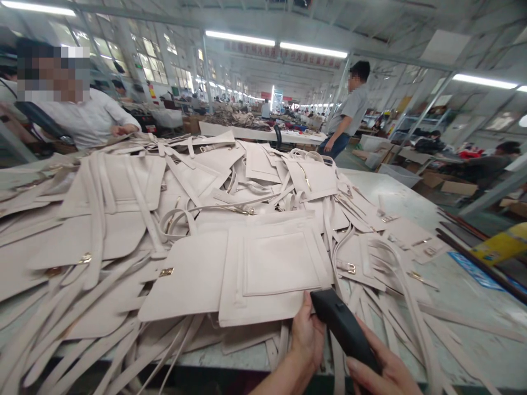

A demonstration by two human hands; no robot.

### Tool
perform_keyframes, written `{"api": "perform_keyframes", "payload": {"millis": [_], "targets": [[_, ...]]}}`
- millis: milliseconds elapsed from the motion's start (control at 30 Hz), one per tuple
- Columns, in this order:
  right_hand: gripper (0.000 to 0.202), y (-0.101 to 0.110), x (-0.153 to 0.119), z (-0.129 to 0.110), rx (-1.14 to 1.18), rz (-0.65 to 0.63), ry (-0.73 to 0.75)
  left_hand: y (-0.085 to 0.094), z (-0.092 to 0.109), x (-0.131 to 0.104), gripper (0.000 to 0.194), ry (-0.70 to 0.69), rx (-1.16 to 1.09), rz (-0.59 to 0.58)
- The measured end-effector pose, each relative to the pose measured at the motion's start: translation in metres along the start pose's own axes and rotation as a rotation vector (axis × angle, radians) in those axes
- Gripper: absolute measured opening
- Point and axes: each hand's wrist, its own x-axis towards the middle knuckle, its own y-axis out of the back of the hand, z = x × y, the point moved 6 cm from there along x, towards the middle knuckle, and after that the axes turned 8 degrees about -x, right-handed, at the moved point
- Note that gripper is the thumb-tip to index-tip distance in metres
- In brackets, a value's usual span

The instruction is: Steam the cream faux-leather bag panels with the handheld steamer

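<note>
Fingers of the left hand (pixel 307 334): closed in what looks like a pinch on the lower right corner of a beige panel (pixel 284 263); the undersides are hidden. Fingers of the right hand (pixel 381 362): wrapped around a black handheld tool (pixel 346 329), thumb on the near side, fingers on the far side; exact type of tool, cannot tell.

Handling, as judged: corner best held taut and flat, without creasing the leather-like sheet; tool head best kept square to the edge, pressure light and even; left fingertips best set back from the head, which sits right beside them; loose straps best kept out from under it.

Position of panel: forward and to the left of both hands, top of the pile, stitched rectangle facing up, its right corner at the left fingertips. Position of tool: slanting from the right palm up toward that corner.

Surroundings: beige flap (pixel 187 277) with gold-toned clasp (pixel 167 271), at the panel's left; buckled strap piece (pixel 349 267), to the right; worktable (pixel 473 334), pale, beneath all.
</note>
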Motion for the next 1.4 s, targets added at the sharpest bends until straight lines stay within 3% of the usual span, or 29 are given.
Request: {"api": "perform_keyframes", "payload": {"millis": [133, 233, 467, 567, 700, 833, 967, 1100, 1233, 1300, 1333, 1400], "targets": [[0.082, -0.009, 0.010, -0.004, 0.089, -0.158, -0.133, 0.004, 0.002, 0.008, 0.034, -0.013, 0.000, -0.015], [0.081, -0.007, 0.016, -0.013, 0.122, -0.195, -0.135, 0.006, 0.005, 0.012, 0.033, -0.018, 0.006, -0.014], [0.075, -0.003, 0.021, -0.013, 0.139, -0.185, -0.137, 0.008, 0.006, 0.009, 0.031, -0.042, 0.006, -0.039], [0.064, -0.005, 0.034, -0.017, 0.129, -0.211, -0.136, 0.007, 0.007, 0.009, 0.032, -0.047, 0.024, -0.038], [0.048, 0.010, 0.048, -0.033, 0.121, -0.142, -0.096, 0.007, 0.007, 0.006, 0.033, -0.039, 0.024, -0.034], [0.057, 0.017, 0.033, -0.032, 0.127, -0.154, -0.108, 0.013, 0.005, 0.005, 0.035, -0.006, 0.004, -0.015], [0.070, 0.001, 0.023, -0.016, 0.137, -0.280, -0.182, 0.013, 0.004, 0.010, 0.033, -0.004, -0.007, -0.005], [0.061, -0.003, 0.046, -0.025, 0.027, -0.179, -0.129, 0.010, 0.002, 0.010, 0.035, 0.032, 0.025, 0.040], [0.072, -0.002, 0.056, -0.051, -0.148, -0.049, -0.043, 0.012, 0.000, -0.024, 0.042, 0.313, 0.215, -0.054], [0.080, -0.008, 0.048, -0.060, -0.220, -0.059, -0.012, 0.022, 0.017, -0.049, 0.045, 0.351, 0.349, -0.087], [0.082, -0.014, 0.041, -0.063, -0.230, -0.090, -0.003, 0.028, 0.035, -0.061, 0.047, 0.280, 0.399, -0.062], [0.081, -0.029, 0.027, -0.065, -0.207, -0.169, 0.014, 0.041, 0.085, -0.083, 0.048, 0.013, 0.435, 0.060]]}}
